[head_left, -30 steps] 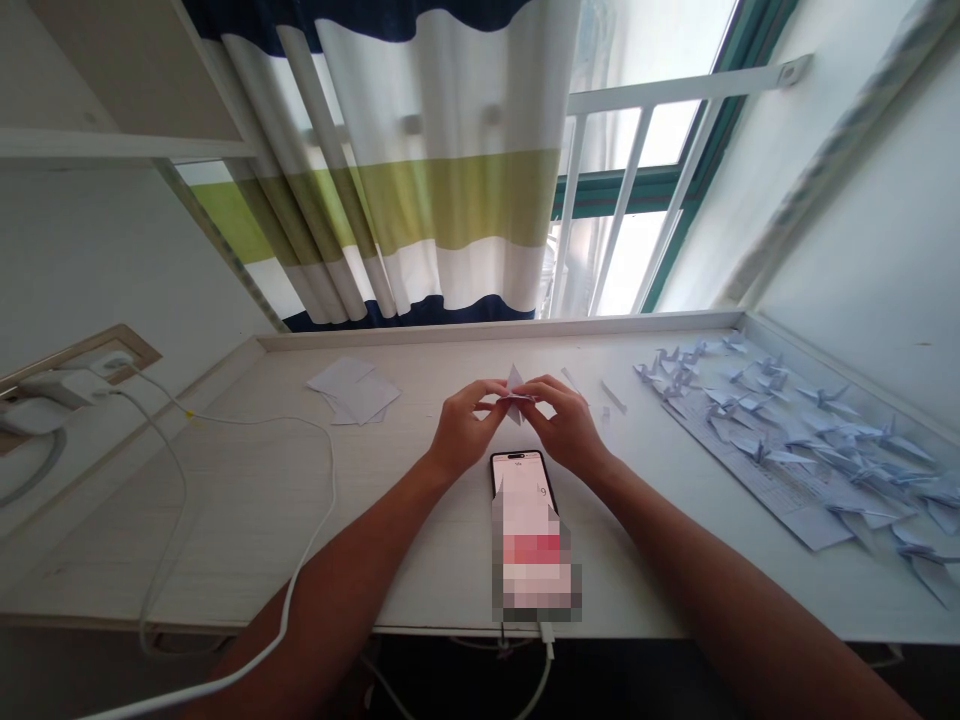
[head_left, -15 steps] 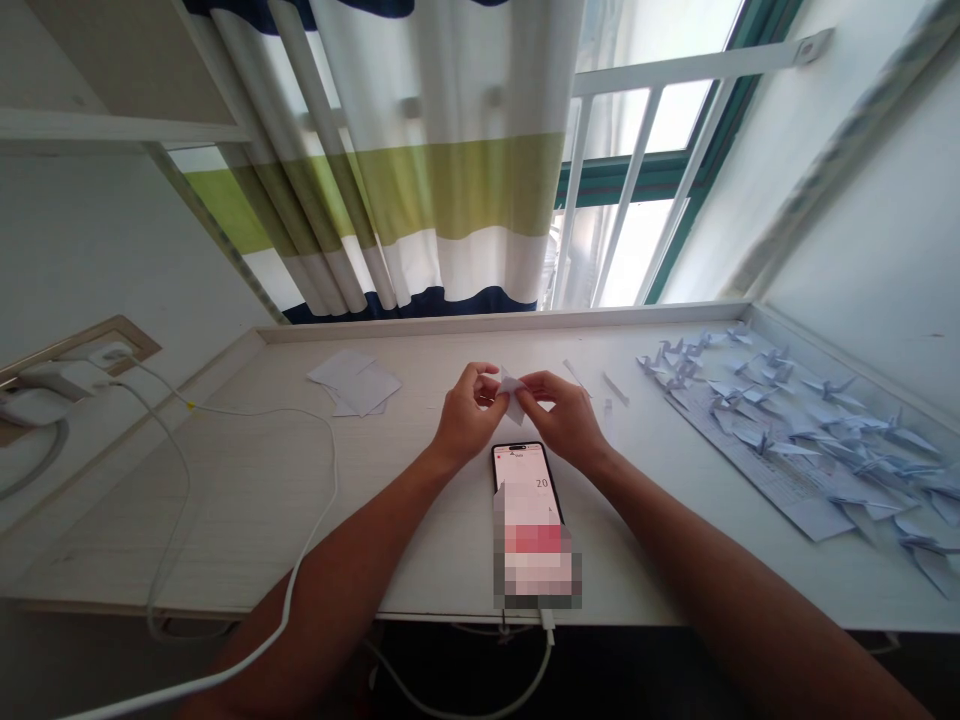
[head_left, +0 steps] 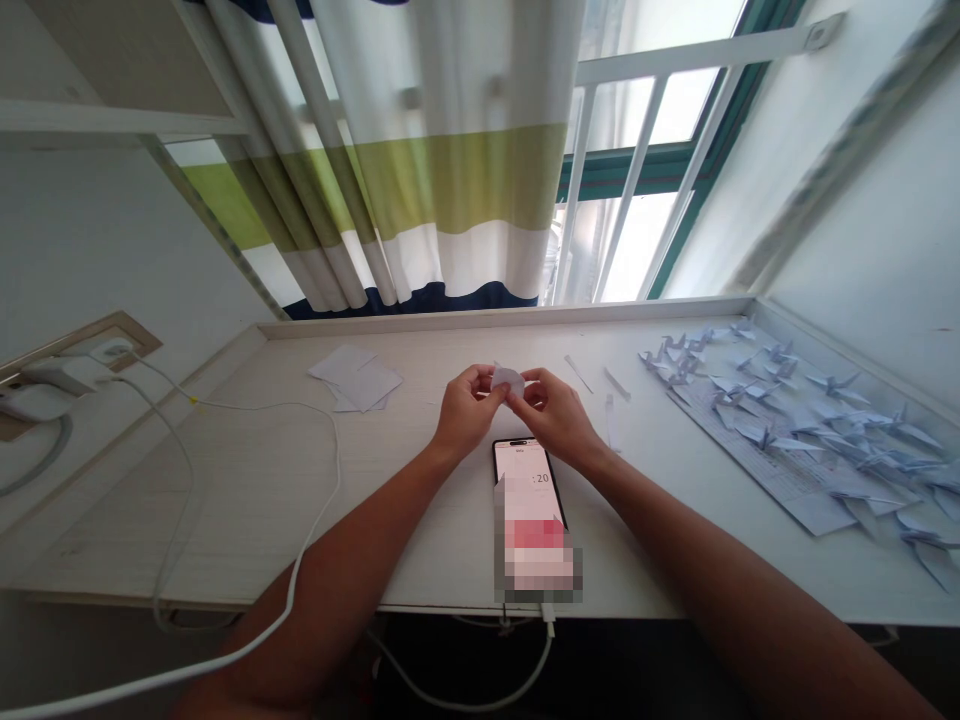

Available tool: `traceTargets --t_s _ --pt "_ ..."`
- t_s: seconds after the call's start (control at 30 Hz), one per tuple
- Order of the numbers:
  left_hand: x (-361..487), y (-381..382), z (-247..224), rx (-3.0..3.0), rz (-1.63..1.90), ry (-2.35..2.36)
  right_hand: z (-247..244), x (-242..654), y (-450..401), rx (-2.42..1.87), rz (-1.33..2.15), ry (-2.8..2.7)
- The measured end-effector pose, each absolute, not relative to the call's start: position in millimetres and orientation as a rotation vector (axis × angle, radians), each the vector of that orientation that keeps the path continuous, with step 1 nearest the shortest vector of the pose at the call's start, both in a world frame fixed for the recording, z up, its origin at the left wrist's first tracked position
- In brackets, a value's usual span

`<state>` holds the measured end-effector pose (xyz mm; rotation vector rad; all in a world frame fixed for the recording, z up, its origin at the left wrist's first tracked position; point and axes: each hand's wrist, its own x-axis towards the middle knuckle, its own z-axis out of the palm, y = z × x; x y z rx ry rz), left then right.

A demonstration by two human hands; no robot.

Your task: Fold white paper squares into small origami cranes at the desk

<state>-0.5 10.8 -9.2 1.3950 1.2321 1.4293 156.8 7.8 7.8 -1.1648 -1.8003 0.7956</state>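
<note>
A small folded piece of white paper (head_left: 508, 377) is held up between both hands, above the desk and just beyond the phone. My left hand (head_left: 470, 408) pinches its left side, thumb at the front. From the right, my right hand (head_left: 553, 408) grips the other side with thumb and fingers. The fingertips cover parts of the paper, so its exact fold is hard to make out. Below the hands a lit phone (head_left: 529, 500) lies face up, partly blurred out. Thin paper strips (head_left: 613, 420) lie right of my right hand.
Loose white paper sheets (head_left: 356, 380) lie at the back left. Many folded paper cranes (head_left: 765, 380) cover the right side, some over a printed sheet (head_left: 806, 515). A white cable (head_left: 335, 470) loops across the left of the desk (head_left: 247, 500) and over my left forearm.
The paper between my hands has been turned, showing a broader, rounder face instead of a pointed shape. My hands have drawn slightly closer together. The view has shifted a little.
</note>
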Motion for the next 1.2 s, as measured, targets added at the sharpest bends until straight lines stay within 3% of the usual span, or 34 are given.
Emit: traceTargets --t_s 0.47,1.2 --pt "-6.0 13.5 -8.8 1.502 1.442 1.37 0.6 161.3 14.6 -1.191 0.669 -1.973" --pt "-6.0 17.1 -13.5 2.005 1.071 1.677 -2.4 162.0 17.3 -1.251 0.657 -2.144"
